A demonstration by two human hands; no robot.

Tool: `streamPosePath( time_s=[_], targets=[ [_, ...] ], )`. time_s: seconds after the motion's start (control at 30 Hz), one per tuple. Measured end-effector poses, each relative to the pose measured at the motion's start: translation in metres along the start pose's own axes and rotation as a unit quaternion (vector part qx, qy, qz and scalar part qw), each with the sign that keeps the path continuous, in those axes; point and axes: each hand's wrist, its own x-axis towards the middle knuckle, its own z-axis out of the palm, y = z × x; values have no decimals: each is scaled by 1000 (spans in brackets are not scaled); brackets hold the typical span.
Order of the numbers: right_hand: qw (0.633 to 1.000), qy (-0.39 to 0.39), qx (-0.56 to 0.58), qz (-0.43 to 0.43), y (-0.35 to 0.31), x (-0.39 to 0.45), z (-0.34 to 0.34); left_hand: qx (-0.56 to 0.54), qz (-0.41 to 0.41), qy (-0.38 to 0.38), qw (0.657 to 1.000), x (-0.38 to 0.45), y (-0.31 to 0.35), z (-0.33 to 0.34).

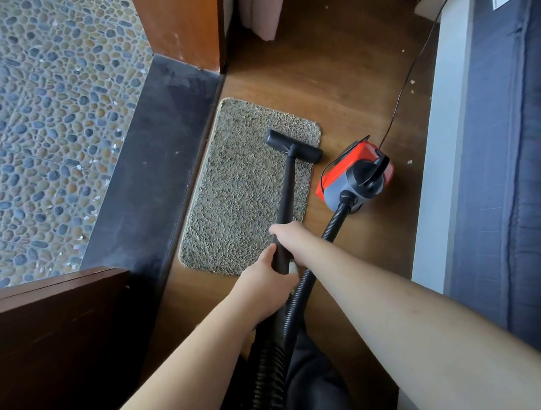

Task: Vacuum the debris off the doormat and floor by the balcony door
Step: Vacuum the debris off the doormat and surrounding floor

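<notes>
Head view: both hands' grip closed on wand (286, 197), nozzle (294, 148) on doormat (240, 187), wooden floor (344, 85).

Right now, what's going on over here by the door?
A person is vacuuming. Both hands grip the black vacuum tube: the left hand lower down, the right hand just above it. The brush head sits on the far end of the doormat. The red vacuum cleaner stands on the wooden floor beside the mat, joined by its hose. A few pale bits of debris lie on the floor.
</notes>
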Motion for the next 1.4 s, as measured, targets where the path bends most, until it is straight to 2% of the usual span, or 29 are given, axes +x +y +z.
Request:
streamPosePath(
  time_s=[0.27,0.53,0.8,0.97,1.17,1.4],
  targets=[
    [999,36,5,-21,13,-15,16,-30,-10,-11,999,-14,-19,-7],
    [997,41,53,-44,-32,10,1,27,17,10,999,13,14,-40],
    [996,-26,84,33,-92,25,-12,136,12,-11,991,44,72,-85],
    [997,-30,52,58,-93,25,-14,95,-19,-21,995,44,68,-82],
    [997,-25,53,42,-74,22,-12,86,-7,-23,996,40,51,-62],
    [1000,-7,-5,29,-62,8,-10,54,3,-24,998,27,35,-52]
  ],
)
